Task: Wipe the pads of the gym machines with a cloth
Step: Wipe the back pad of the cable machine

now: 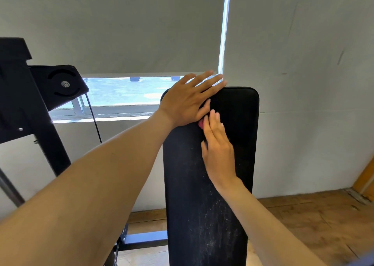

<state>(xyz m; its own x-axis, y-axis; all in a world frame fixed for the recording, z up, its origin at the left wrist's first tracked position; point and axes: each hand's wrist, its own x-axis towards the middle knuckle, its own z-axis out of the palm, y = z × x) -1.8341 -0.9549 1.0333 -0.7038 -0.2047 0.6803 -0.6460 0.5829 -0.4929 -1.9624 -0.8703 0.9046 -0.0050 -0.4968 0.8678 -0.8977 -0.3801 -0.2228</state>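
- We see the left hand lying flat, fingers spread and gripping nothing, on the upper left corner of the black bench pad.
- The right hand presses flat on a pink cloth, nearly hidden beneath it, near the pad's top edge.
- Pale dust streaks the pad's lower part.

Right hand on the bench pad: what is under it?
A sliver of pink cloth shows at the right hand's fingers, pressed flat on the black pad. The rest of the cloth is covered.
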